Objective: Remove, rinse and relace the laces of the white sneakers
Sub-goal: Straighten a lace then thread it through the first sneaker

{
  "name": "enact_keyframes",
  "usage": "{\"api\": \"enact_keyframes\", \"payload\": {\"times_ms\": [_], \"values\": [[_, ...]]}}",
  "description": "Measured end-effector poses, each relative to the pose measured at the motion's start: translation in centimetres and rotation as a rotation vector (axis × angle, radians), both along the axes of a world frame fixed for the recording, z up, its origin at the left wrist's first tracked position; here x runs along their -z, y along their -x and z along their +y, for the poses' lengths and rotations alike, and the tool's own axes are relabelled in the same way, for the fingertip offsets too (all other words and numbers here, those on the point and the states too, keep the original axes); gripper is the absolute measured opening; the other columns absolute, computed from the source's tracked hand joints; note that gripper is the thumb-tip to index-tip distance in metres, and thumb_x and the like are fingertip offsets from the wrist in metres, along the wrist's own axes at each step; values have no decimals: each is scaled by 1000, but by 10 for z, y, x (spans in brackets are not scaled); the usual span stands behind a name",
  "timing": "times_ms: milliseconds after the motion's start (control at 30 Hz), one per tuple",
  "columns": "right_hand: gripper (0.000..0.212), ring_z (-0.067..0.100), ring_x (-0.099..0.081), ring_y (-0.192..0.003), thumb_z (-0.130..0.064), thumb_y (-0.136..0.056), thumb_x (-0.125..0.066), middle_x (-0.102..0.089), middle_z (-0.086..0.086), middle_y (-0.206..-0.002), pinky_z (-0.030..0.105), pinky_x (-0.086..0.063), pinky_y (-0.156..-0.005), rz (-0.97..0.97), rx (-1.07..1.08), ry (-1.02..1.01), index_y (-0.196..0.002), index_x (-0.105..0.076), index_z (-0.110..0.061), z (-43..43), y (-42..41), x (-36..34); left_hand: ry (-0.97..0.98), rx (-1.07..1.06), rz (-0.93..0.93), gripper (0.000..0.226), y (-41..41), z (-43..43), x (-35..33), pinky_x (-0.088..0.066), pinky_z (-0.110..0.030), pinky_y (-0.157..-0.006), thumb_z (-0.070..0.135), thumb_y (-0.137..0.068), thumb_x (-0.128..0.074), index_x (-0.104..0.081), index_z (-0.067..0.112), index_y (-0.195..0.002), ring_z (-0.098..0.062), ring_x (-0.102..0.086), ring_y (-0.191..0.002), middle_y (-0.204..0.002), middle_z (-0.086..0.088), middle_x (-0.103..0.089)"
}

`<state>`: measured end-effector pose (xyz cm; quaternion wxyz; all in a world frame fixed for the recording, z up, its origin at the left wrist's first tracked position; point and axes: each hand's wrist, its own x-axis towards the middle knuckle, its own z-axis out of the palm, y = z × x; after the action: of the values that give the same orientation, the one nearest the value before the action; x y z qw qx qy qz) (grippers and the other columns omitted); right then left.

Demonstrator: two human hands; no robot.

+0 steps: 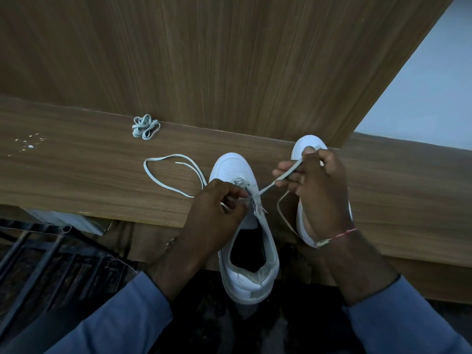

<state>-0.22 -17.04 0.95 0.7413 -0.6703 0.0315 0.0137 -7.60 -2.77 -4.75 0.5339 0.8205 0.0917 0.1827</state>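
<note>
I judge this to be relacing, barely begun; the lace (267,187) sits only in the lowest eyelets of the near sneaker (251,277), whose heel overhangs the table (76,175) edge. My right hand (316,190) pinches one run, drawn taut above the second sneaker (307,143); my left hand (219,200) curls at the eyelets, probably pinching the other run, though the fingers hide it. A bundled lace (145,129) lies further back. Next: even both ends, then cross to the next eyelets.
</note>
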Motion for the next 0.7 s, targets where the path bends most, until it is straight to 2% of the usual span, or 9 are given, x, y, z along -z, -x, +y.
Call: {"api": "enact_keyframes", "payload": {"times_ms": [67,100,167,200,333,433,533,633,700], "values": [[25,29,-71,-85,-34,-100,-52,-73,15,-90,41,-59,-72,105,-47,110,-100,-59,-9,-3,-3,10,-72,42,-49,17,0,-1,0,-50,-19,-68,11,-78,-74,-69,23,-89,-5,-61,-75,-89,5,-62],[27,26,-70,-88,-38,-96,-57,-72,15,-95,43,-59,-77,150,-127,269,-97,-63,-12,-5,-4,17,-92,51,-59,18,0,-1,1,-50,-21,-69,13,-77,-74,-69,23,-91,-6,-60,-76,-92,5,-62],[27,20,-70,-90,-44,-88,-66,-74,6,-94,43,-57,-85,183,-340,566,-95,-70,-18,-9,0,28,-108,54,-71,20,-1,-2,2,-50,-23,-71,20,-75,-71,-69,22,-94,-5,-59,-80,-94,5,-61],[27,17,-70,-89,-44,-85,-69,-75,0,-92,41,-57,-86,185,-412,613,-99,-72,-21,-10,2,31,-120,56,-80,22,-1,-3,2,-51,-24,-73,22,-74,-68,-69,21,-96,-5,-59,-82,-95,6,-61],[18,10,-69,-75,-36,-84,-73,-73,-7,-81,27,-54,-69,181,-394,583,-97,-72,-22,-4,7,36,-200,70,-102,28,-1,-3,4,-51,-32,-83,20,-73,-65,-68,18,-101,-12,-60,-96,-100,3,-64],[8,17,-66,-69,-16,-85,-73,-73,7,-81,35,-55,-70,177,-366,496,-92,-71,-13,1,3,33,-226,86,-138,31,1,-3,4,-49,-31,-85,15,-72,-65,-67,17,-103,-11,-61,-95,-101,1,-65],[8,14,-60,-57,-5,-86,-70,-68,9,-72,32,-51,-60,40,-266,355,-88,-67,-12,-1,-5,22,-203,114,-141,34,3,-4,2,-49,-27,-86,12,-72,-64,-66,17,-105,-7,-59,-100,-106,2,-63],[21,15,-61,-58,-5,-87,-66,-66,11,-76,31,-53,-60,-92,-11,220,-104,-61,-17,-11,-13,6,-185,121,-127,42,3,-3,2,-49,-26,-88,10,-72,-64,-62,16,-114,-8,-56,-107,-114,3,-56],[40,16,-65,-64,-9,-88,-65,-69,14,-86,29,-56,-64,-26,50,197,-125,-52,-17,-21,-19,11,-187,86,-82,50,2,-2,4,-49,-27,-89,10,-72,-68,-58,17,-120,-9,-54,-109,-119,5,-50]]}}
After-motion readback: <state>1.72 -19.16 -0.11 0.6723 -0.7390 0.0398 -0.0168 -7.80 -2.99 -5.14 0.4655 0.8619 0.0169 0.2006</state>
